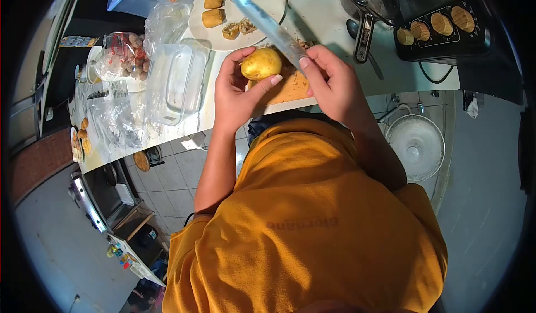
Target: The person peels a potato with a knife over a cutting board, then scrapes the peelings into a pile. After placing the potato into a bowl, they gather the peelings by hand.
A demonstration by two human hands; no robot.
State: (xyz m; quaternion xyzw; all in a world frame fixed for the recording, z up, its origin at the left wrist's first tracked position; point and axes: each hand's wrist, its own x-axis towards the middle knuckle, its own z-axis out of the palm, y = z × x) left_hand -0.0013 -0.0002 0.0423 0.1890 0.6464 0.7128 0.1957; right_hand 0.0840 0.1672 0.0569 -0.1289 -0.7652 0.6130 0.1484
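My left hand [237, 92] is closed around a yellow potato [261, 63], its thumb along the lower side. In my right hand [334, 84] is a large kitchen knife [268, 25], gripped near the handle, which the fingers mostly hide. The blade slants up and to the left, above the potato and apart from it. Beneath both hands lies a wooden cutting board [290, 90], partly covered by them, with small dark scraps at its far side. Beyond the blade, a white plate [201, 34] carries several browned, filled pieces of food [213, 0].
Left of the board are a clear plastic container [176, 84], plastic bags [117, 120] and a bag of small reddish bulbs [131, 53]. To the right stand a pan with a black handle [364, 37], a spoon [353, 28] and a black stove with wooden knobs [441, 25].
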